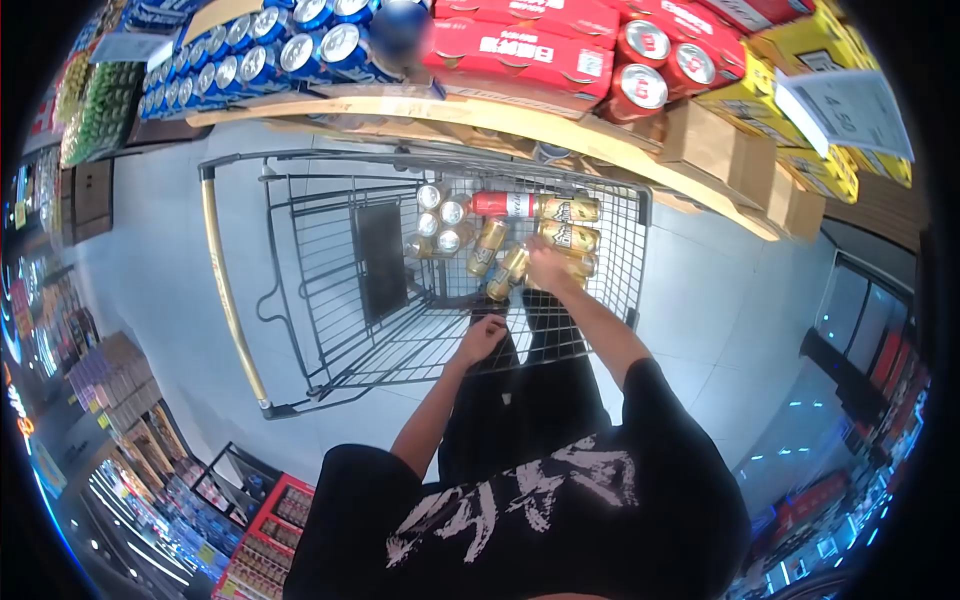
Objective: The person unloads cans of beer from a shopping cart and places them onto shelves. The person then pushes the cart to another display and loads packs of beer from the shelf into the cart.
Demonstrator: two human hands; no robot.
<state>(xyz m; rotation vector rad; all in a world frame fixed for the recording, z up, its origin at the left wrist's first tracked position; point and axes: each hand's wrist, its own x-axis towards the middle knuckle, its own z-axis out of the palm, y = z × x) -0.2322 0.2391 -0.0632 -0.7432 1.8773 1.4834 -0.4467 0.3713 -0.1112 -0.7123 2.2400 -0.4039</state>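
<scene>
My right hand [546,264] reaches down into the shopping cart [352,375], its fingers closed at the upper end of a tilted gold can [508,275]; the hand partly hides the grip. Another gold can [487,247] leans just left of it. Several gold cans [570,238] lie sideways at the right end of the cart, beside a red and white can pack [503,205]. A cluster of silver-topped cans [441,218] stands to the left. My left hand [487,338] hovers by the cart's near side, fingers loosely bent and holding nothing visible.
Beyond the cart runs a wooden shelf edge [400,106] with blue cans [265,55], red can packs [520,55] and yellow packs [800,60]. A price sign [850,115] juts out at right. Stocked displays [270,545] stand at lower left. Grey floor tiles surround the cart.
</scene>
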